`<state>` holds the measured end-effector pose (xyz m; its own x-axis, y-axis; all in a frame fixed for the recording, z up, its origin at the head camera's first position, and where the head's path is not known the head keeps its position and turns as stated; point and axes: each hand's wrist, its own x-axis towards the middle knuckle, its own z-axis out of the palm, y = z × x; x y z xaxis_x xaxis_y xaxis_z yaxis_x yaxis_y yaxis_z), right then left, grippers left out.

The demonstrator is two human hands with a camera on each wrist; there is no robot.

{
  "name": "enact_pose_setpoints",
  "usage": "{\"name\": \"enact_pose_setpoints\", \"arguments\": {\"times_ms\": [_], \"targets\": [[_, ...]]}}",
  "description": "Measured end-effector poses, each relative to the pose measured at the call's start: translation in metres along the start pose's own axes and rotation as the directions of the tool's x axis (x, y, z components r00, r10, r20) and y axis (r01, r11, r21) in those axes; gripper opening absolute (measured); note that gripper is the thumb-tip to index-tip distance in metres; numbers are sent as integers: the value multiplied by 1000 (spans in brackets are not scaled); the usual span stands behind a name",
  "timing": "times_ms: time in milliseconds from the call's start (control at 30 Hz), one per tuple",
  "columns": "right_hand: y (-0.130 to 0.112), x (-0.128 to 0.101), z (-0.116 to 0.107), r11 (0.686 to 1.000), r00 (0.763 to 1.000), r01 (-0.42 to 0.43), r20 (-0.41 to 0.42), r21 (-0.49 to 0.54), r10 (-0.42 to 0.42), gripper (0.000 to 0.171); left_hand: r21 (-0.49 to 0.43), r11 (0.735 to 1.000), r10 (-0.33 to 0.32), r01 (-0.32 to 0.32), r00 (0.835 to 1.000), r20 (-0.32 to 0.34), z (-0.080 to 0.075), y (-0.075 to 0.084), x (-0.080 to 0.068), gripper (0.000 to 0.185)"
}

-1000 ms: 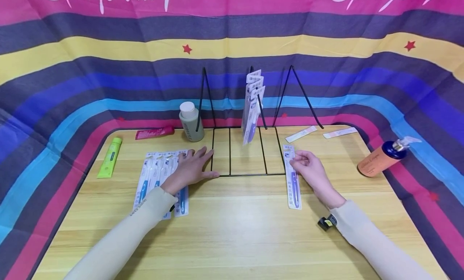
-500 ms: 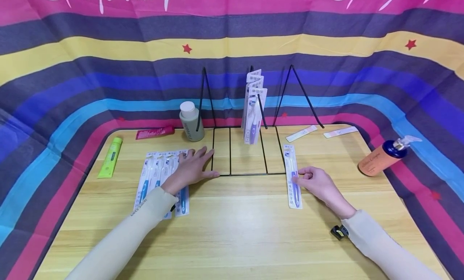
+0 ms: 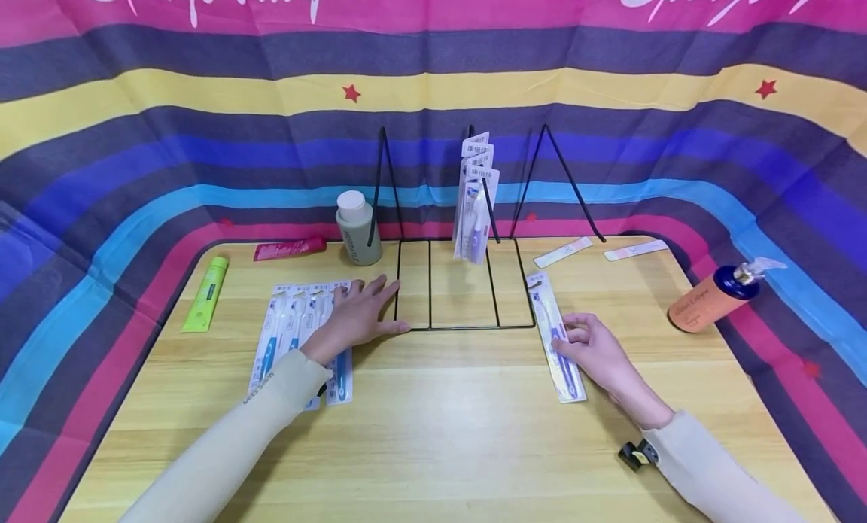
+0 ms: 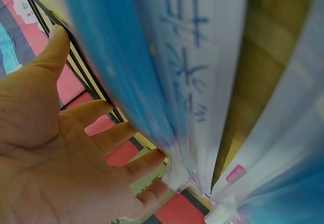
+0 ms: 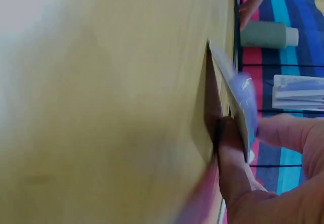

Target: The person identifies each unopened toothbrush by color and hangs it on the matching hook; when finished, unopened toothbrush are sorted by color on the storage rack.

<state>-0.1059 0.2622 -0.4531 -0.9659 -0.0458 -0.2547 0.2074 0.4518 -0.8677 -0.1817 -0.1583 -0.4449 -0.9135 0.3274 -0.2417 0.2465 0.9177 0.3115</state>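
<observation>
My left hand [image 3: 359, 316] lies flat with spread fingers on a row of several packaged blue toothbrushes [image 3: 291, 335], next to the black wire rack [image 3: 467, 326]; in the left wrist view the palm [image 4: 76, 148] is open beside the packs [image 4: 192, 82]. My right hand [image 3: 592, 346] pinches a single purple toothbrush pack [image 3: 557, 333] at its right edge. That pack lies slanted on the table just right of the rack. In the right wrist view the thumb [image 5: 233, 168] sits under the pack's raised edge [image 5: 238, 97]. More packs [image 3: 476, 207] hang on the rack's middle hook.
A grey bottle [image 3: 357, 228], a red tube [image 3: 287, 247] and a green tube [image 3: 205, 293] lie at the back left. An orange pump bottle [image 3: 718, 296] stands tilted at the right edge. Two white strips [image 3: 562, 251] [image 3: 635, 249] lie behind the right hand. Striped cloth surrounds the table.
My right hand moved back along the purple pack and took its edge; the pack's near end swung right. The hanging packs stopped swinging. The left hand stayed put.
</observation>
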Motion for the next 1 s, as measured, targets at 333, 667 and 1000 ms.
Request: {"name": "enact_pose_setpoints", "arguments": {"times_ms": [333,667,1000], "targets": [[-7,-20,22,950,998,64,-25,306,-59,46,-2,1000,17,-17,1000,-12,2,-1,-2,96],[-38,-24,53,688,914,395,-180,609,-365,33,0,1000,9,-9,1000,-17,2,-4,2,97],[-73,-13,64,524,806,560,-275,642,-524,32,14,1000,-1,1,1000,-11,1,-1,0,97]]}}
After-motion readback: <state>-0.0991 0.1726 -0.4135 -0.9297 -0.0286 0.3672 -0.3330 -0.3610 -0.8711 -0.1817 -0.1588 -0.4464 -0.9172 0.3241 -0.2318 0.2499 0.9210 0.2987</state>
